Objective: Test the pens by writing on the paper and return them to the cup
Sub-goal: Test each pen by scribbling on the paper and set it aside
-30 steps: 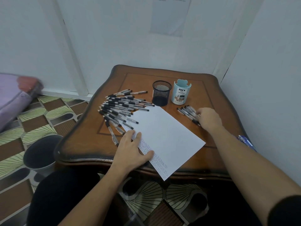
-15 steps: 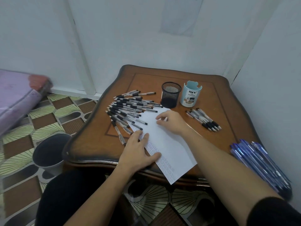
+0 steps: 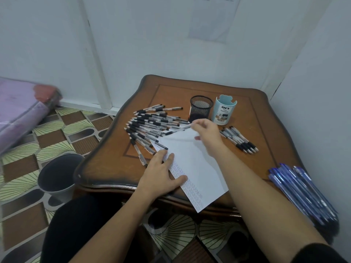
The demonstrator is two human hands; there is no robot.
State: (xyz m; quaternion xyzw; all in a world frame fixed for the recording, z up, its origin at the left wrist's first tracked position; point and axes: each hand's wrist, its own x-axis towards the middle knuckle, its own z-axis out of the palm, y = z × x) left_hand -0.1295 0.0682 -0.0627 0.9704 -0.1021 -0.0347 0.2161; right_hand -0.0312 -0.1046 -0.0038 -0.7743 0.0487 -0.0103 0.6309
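Right hand (image 3: 206,133): pinches one pen (image 3: 178,129) by its end, over the far corner of the paper (image 3: 195,164).
Left hand (image 3: 161,173): flat, fingers straight, pressing the paper onto the bench (image 3: 266,133).
Mesh cup (image 3: 201,108): just behind.
Risk: the end-pinch looks loose, and the pen may drop into the pile (image 3: 150,126) and get lost there.

Left hand (image 3: 159,173) lies flat on the near-left edge of the white sheet of paper (image 3: 197,164). The paper is on the brown wooden table (image 3: 247,114), near corner overhanging the table edge. Right hand (image 3: 206,133) is over the paper's far corner, pinching a single clear pen (image 3: 177,130) that points left.

- Fan of clear black-grip pens (image 3: 150,122): left of right hand, beyond left hand, a few overlapping the paper.
- Black mesh cup (image 3: 201,108): just behind right hand.
- Pale blue cardboard cup (image 3: 225,111): just beside the mesh cup, on its right.
- Small cluster of black-grip pens (image 3: 239,138): just right of right hand.
- Bundle of blue pens (image 3: 302,190): right of right forearm, at the table's near-right corner.
- Dark round bucket (image 3: 58,175): on the floor, left of left hand.
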